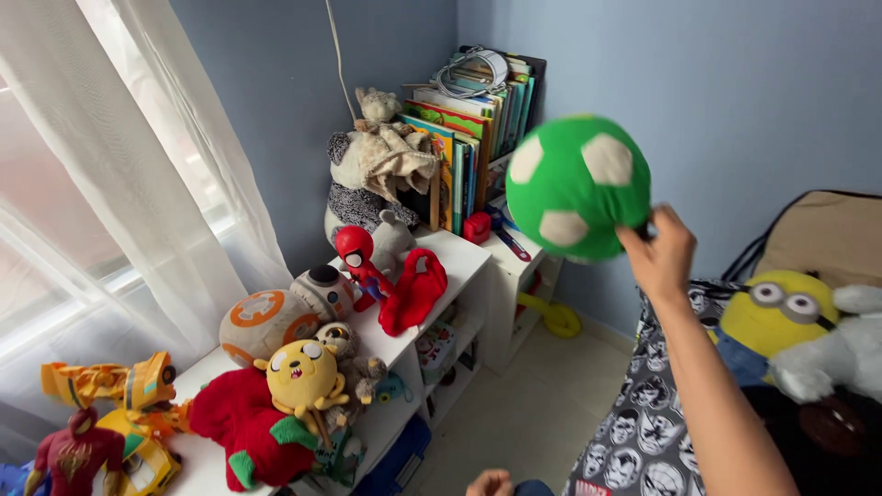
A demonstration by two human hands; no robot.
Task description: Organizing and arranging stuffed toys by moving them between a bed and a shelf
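Right hand (pixel 663 253): raised, fingers gripping the lower right edge of a green mushroom plush (pixel 574 186), which sits up and left of them. Left hand (pixel 490 482): barely visible at bottom; finger state cannot be told

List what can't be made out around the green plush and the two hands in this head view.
- Left hand: cut off by the bottom edge; open or shut unclear.
- Right hand: its grip on the green spotted plush is masked by the plush; the fingertips are hidden.
- Plush: motion-blurred, and its far side is unseen.
- Yellow goggled plush: lower body covered by a white plush.
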